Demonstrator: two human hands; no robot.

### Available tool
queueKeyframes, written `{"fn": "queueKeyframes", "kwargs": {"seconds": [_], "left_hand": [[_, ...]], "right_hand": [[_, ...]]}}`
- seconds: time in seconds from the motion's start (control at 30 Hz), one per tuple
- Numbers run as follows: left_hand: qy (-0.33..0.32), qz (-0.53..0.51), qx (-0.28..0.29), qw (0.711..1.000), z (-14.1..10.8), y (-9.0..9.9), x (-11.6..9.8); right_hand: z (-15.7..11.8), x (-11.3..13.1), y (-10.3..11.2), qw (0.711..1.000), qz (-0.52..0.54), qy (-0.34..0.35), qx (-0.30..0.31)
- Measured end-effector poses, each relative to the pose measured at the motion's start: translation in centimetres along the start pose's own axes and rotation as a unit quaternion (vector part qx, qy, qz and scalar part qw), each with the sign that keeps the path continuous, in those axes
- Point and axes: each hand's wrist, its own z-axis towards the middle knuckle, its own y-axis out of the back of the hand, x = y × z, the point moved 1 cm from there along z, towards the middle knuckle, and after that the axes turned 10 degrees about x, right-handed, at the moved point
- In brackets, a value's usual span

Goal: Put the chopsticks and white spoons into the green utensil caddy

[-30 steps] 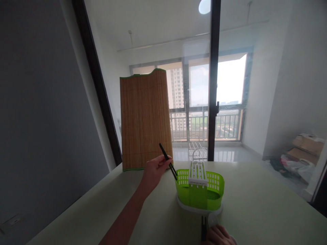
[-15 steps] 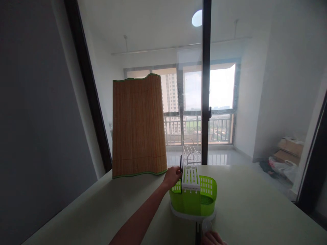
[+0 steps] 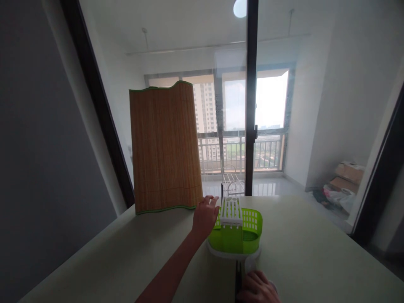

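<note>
A green basket (image 3: 232,244) with a white slotted holder (image 3: 231,210) on top stands on the table. My left hand (image 3: 204,216) is at the basket's left rim, its fingers spread and nothing seen in them. Thin dark sticks (image 3: 221,191) stand upright just behind the holder's left side. At the bottom, my right hand (image 3: 258,288) is closed round black chopsticks (image 3: 238,273), which point up in front of the basket. A pale, translucent round-ended piece (image 3: 251,264) rises beside them from the same hand; its lower part is hidden.
On the pale table (image 3: 299,252), a bamboo mat (image 3: 166,147) with green edging stands upright at the back left. Behind the table are a dark-framed glass door (image 3: 251,97) and a metal rack (image 3: 233,185). Cardboard boxes (image 3: 349,172) and bags lie on the floor at right.
My left hand has let go of the dark sticks and drawn back a little, fingers opening. My right hand has come further into view. The whole view has shifted slightly.
</note>
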Motion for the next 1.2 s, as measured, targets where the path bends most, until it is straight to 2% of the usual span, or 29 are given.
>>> {"fn": "queueKeyframes", "kwargs": {"seconds": [0.07,0.13,0.2,0.27,0.37,0.47,0.73,0.9,0.97,1.1,1.2], "left_hand": [[-0.014,-0.001,-0.055,0.998,-3.3,0.6,-0.6],[-0.003,-0.028,-0.051,0.998,-7.3,0.0,-1.4],[0.029,-0.063,0.029,0.997,-11.3,-1.6,-2.3],[0.058,-0.089,0.148,0.983,-14.6,-3.7,-3.4],[0.086,-0.096,0.291,0.948,-17.5,-6.2,-4.7],[0.105,-0.092,0.344,0.929,-18.2,-7.1,-5.1],[0.109,-0.079,0.336,0.932,-18.2,-5.7,-4.3],[0.213,0.037,0.333,0.918,-17.9,-5.2,-2.8],[0.233,0.057,0.331,0.913,-17.9,-5.0,-2.1],[0.200,0.045,0.263,0.943,-18.0,-3.7,-0.9],[0.140,-0.020,0.192,0.971,-17.8,-2.0,-0.8]], "right_hand": [[0.3,0.5,0.9,0.999,0.024,-0.011,0.022],[0.6,1.1,1.6,0.997,0.049,-0.036,0.050],[0.7,1.6,2.3,0.992,0.077,-0.061,0.074],[0.9,2.1,3.0,0.986,0.107,-0.086,0.094],[1.2,2.5,3.9,0.977,0.141,-0.108,0.115],[1.3,2.6,4.4,0.972,0.159,-0.114,0.129],[1.0,2.5,4.7,0.976,0.141,-0.116,0.119],[1.6,2.4,4.7,0.985,0.104,-0.092,0.101],[2.1,2.5,4.7,0.988,0.082,-0.086,0.100],[3.7,3.4,4.4,0.983,0.085,-0.122,0.112],[5.2,4.6,3.3,0.960,0.169,-0.162,0.152]]}}
